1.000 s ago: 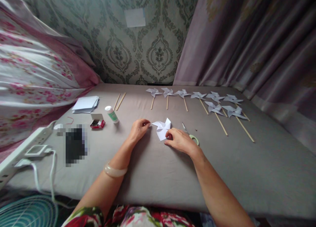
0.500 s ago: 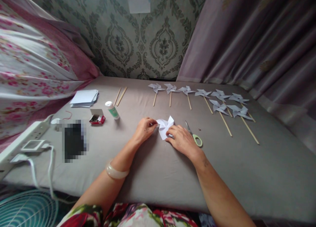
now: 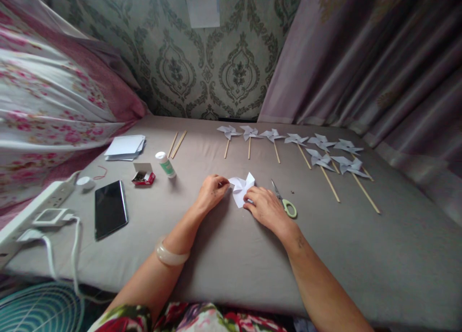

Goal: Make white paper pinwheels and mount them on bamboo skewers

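Note:
Between my hands, at the middle of the table, is a white paper pinwheel (image 3: 240, 190) with some blades folded in toward its centre. My left hand (image 3: 212, 192) pinches its left blade tip between thumb and fingers. From the other side my right hand (image 3: 265, 202) grips the right part of the paper, its fingers covering that edge. Scissors (image 3: 288, 207) with pale green handles lie just right of my right hand. No stick shows on this pinwheel.
Several finished pinwheels (image 3: 319, 159) on wooden sticks lie at the back right. To the left are loose sticks (image 3: 178, 144), a glue bottle (image 3: 166, 166), a small red box (image 3: 143, 178), stacked paper (image 3: 124, 146), a phone (image 3: 111, 209) and a power strip (image 3: 34, 221).
The view has tilted up slightly, so everything on the table sits a little lower. Both hands keep their hold on the paper pinwheel, with hardly any movement.

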